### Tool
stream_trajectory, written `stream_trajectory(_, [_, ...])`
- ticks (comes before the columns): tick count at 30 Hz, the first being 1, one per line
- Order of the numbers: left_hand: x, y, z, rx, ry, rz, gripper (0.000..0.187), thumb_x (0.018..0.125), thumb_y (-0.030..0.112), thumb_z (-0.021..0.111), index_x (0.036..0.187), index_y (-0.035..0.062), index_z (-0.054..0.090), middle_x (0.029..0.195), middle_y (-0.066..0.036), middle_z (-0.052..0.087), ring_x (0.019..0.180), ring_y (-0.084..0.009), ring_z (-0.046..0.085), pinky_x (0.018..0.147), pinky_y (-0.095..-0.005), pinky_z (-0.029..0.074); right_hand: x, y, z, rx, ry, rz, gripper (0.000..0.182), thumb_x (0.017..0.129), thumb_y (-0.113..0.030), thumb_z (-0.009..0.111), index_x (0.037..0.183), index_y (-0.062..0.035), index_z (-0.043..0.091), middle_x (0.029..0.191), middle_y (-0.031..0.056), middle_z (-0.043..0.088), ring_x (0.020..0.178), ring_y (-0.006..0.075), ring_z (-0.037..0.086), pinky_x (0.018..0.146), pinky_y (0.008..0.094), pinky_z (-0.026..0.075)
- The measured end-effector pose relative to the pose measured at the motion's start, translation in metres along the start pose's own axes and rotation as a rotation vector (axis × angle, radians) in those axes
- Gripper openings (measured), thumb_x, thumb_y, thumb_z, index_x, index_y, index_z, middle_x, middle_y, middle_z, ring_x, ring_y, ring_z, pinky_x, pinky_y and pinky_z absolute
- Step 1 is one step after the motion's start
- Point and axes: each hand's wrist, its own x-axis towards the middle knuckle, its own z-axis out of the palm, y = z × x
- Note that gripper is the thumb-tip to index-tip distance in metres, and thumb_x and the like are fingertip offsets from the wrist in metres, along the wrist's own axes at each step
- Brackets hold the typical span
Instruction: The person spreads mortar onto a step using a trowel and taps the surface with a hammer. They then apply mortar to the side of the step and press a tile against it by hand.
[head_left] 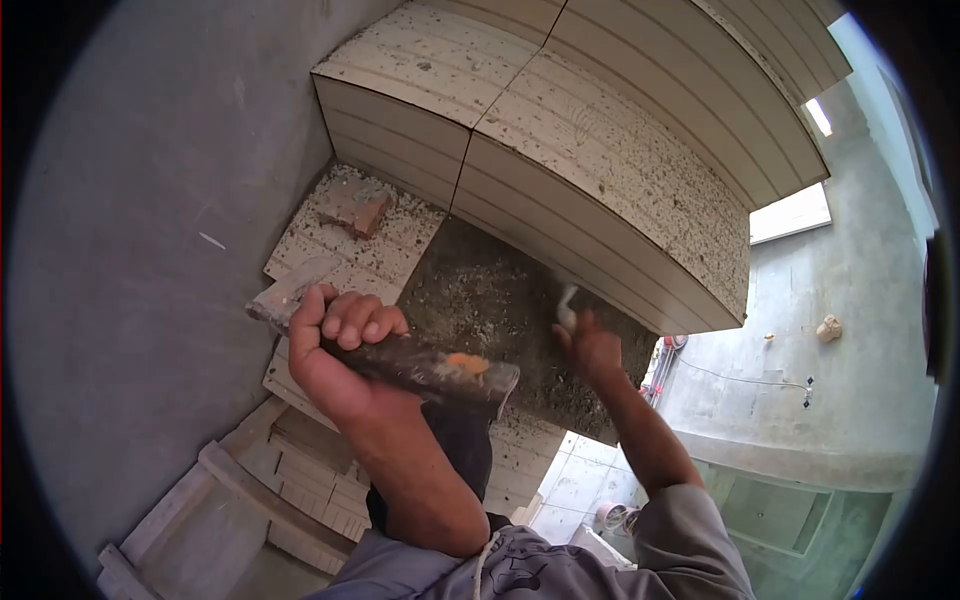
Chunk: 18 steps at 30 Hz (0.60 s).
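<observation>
My left hand (340,365) is wrapped round a long, mortar-caked bar (425,368) with an orange patch near one end. It is held up in the air, in front of the stairs. My right hand (595,348) grips a trowel (567,312) by its pale handle, with the bent metal neck pointing up the stairs. The blade is blurred against the dark mortar bed (480,290) and cannot be made out. That bed of loose grey mortar covers the step below my hands, against a tiled riser (560,240).
A piece of brick (357,208) lies on a grit-strewn tile (330,240) at the left of this step. Cream tiled steps (620,150) rise ahead, scattered with crumbs. A grey wall (150,250) runs along the left. Wooden framing (270,505) stands lower left.
</observation>
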Motion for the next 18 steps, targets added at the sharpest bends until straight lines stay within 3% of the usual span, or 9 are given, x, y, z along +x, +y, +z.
stream_trajectory(2, [0.002, -0.004, 0.004, 0.042, 0.056, 0.026, 0.008, 0.088, 0.014, 0.057, 0.085, 0.0082, 0.051, 0.061, 0.006, 0.042, 0.049, -0.0061, 0.041, 0.048, -0.0244, 0.039, 0.010, 0.000, 0.001, -0.109, -0.165, -0.033, 0.051, 0.091, -0.052, 0.049, 0.102, -0.0023, 0.046, 0.079, 0.0207, 0.066, 0.075, 0.0398, 0.066, 0.065, 0.0483, 0.053])
stream_trajectory(6, [0.004, -0.001, 0.002, -0.074, -0.046, -0.067, 0.007, 0.089, 0.009, 0.055, 0.086, 0.0048, 0.051, 0.061, 0.005, 0.042, 0.050, -0.0060, 0.042, 0.049, -0.0236, 0.039, 0.015, -0.023, -0.018, -0.006, -0.105, 0.008, 0.050, 0.092, -0.051, 0.048, 0.102, -0.0019, 0.046, 0.080, 0.0206, 0.066, 0.076, 0.0388, 0.066, 0.067, 0.0471, 0.054])
stream_trajectory(8, [0.000, -0.007, 0.003, -0.001, 0.011, -0.028, 0.007, 0.089, 0.009, 0.055, 0.087, 0.0045, 0.051, 0.061, 0.005, 0.042, 0.050, -0.0063, 0.042, 0.050, -0.0241, 0.039, 0.019, -0.021, -0.008, -0.081, -0.281, 0.041, 0.052, 0.092, -0.053, 0.048, 0.102, -0.0012, 0.046, 0.080, 0.0219, 0.066, 0.078, 0.0387, 0.067, 0.069, 0.0470, 0.053])
stream_trajectory(12, [-0.003, 0.002, -0.007, -0.028, -0.013, -0.086, 0.008, 0.090, 0.010, 0.055, 0.087, 0.0041, 0.052, 0.061, 0.005, 0.043, 0.051, -0.0061, 0.042, 0.050, -0.0243, 0.039, 0.007, -0.029, -0.016, -0.065, -0.290, 0.040, 0.055, 0.091, -0.054, 0.047, 0.102, -0.0009, 0.046, 0.081, 0.0240, 0.066, 0.081, 0.0394, 0.067, 0.071, 0.0483, 0.053])
stream_trajectory(14, [-0.002, -0.001, -0.002, -0.057, -0.053, -0.047, 0.008, 0.090, 0.010, 0.055, 0.087, 0.0037, 0.052, 0.061, 0.004, 0.043, 0.051, -0.0060, 0.042, 0.050, -0.0244, 0.039, 0.009, -0.031, -0.010, 0.086, -0.074, 0.031, 0.056, 0.091, -0.055, 0.046, 0.102, -0.0003, 0.045, 0.083, 0.0256, 0.066, 0.080, 0.0399, 0.067, 0.069, 0.0489, 0.053])
stream_trajectory(18, [0.000, -0.003, 0.005, 0.004, 0.001, 0.029, 0.008, 0.090, 0.010, 0.055, 0.086, 0.0033, 0.052, 0.061, 0.005, 0.043, 0.050, -0.0059, 0.042, 0.050, -0.0241, 0.039, 0.027, -0.027, -0.011, -0.088, -0.241, 0.000, 0.057, 0.091, -0.055, 0.046, 0.103, 0.0001, 0.045, 0.082, 0.0257, 0.065, 0.076, 0.0400, 0.067, 0.065, 0.0482, 0.053])
